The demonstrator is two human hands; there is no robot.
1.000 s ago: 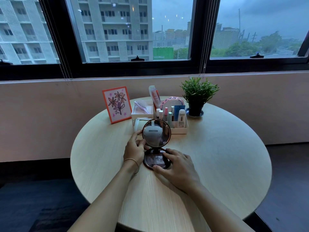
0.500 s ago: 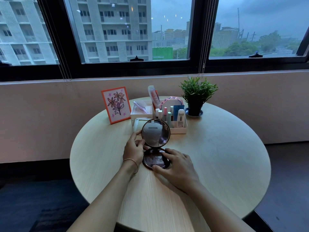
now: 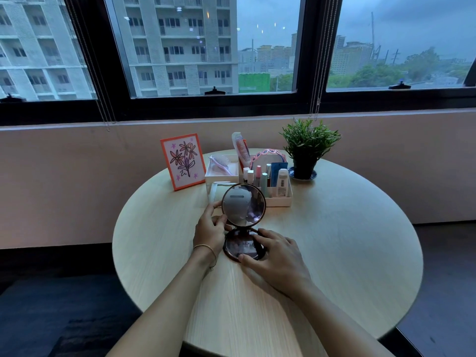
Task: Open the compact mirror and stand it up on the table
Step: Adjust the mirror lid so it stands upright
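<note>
Compact mirror [image 3: 243,222] stands open between left hand [image 3: 210,231] and right hand [image 3: 277,258].

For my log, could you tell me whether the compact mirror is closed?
No, the compact mirror is open, its lid upright above the base.

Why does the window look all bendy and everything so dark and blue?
In the head view, the wide-angle lens bows the window frame and stretches the arms; dim, overcast daylight tints the round table bluish with soft shadows; small lights reflect in the glass, and the compact mirror shows only blurry reflections.
</note>
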